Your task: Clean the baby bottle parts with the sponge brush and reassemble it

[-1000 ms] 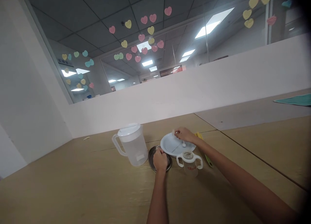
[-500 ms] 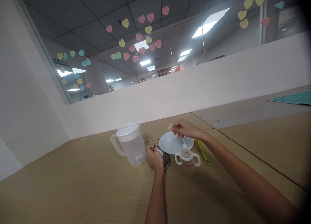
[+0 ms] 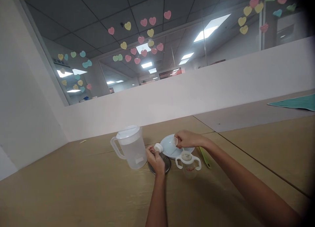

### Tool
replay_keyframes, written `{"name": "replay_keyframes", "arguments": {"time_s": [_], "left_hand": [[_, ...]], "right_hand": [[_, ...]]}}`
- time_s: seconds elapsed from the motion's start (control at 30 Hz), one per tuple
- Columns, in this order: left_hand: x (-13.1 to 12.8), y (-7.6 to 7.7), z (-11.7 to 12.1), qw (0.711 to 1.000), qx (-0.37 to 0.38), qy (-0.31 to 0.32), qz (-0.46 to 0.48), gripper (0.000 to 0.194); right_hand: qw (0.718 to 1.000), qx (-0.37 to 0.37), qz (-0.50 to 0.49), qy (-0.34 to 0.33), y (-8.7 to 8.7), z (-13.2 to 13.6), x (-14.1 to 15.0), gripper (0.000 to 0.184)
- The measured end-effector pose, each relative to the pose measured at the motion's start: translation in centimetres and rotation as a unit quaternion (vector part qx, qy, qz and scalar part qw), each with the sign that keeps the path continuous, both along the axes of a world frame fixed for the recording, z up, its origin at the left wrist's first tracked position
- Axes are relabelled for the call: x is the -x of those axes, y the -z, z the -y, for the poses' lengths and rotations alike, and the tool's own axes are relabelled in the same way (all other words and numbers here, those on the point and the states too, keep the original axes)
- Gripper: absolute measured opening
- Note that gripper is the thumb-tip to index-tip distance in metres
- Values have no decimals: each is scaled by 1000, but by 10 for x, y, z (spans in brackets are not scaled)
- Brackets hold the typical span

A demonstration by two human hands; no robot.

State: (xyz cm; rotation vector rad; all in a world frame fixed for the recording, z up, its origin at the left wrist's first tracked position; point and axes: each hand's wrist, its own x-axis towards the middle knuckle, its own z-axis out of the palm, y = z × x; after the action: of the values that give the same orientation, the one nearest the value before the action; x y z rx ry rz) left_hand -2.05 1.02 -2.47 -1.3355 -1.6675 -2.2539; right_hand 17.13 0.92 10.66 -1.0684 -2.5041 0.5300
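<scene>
Well, from my remote seat, the lidded jug [image 3: 133, 148] is leftmost on the table [image 3: 98, 187]. Beside it my left hand [image 3: 157, 161] grips a white cap [image 3: 158, 148] over the dark plate [image 3: 167, 164]. Rightward, at the pale bowl [image 3: 165, 145], my right hand [image 3: 187, 139] pinches a clear disc [image 3: 175, 141], with a thin straw [image 3: 183, 149] under it. The two-handled cup [image 3: 189, 168] stands upright and uncapped just below, and a green handle [image 3: 205, 158] lies beyond. To manage this well, I'd guide the straw down the middle of the cup's mouth, clear of the rim, pinch firm. Compared with half a second ago, my right hand is lower, the straw's white end no longer shows, and the cap sits higher in my left
</scene>
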Motion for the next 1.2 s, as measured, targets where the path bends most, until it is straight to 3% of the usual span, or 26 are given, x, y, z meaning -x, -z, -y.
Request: {"name": "replay_keyframes", "arguments": {"time_s": [0.17,0.37,0.6,0.7,0.9,1.1,1.2], "left_hand": [[-6,1,7,995,-31,24,-89,21],[-13,4,11,976,-29,34,-212,22],[-19,3,6,985,-25,74,-156,26],[-19,1,8,988,-14,52,-148,29],[-20,-1,12,984,-7,10,-175,33],[-21,-3,18,971,-10,35,-234,36],[-21,-6,20,966,-9,43,-254,35]], "right_hand": [[994,-21,110,-14,1,-1,-4,18],[989,8,140,-48,4,-5,-7,21],[988,-2,147,-47,-2,-5,-7,19],[988,2,148,-49,-1,-5,-5,21],[986,-17,164,-13,-1,2,-7,20],[978,-18,207,33,-3,7,-11,22],[980,-7,194,35,-3,8,-12,38]]}}
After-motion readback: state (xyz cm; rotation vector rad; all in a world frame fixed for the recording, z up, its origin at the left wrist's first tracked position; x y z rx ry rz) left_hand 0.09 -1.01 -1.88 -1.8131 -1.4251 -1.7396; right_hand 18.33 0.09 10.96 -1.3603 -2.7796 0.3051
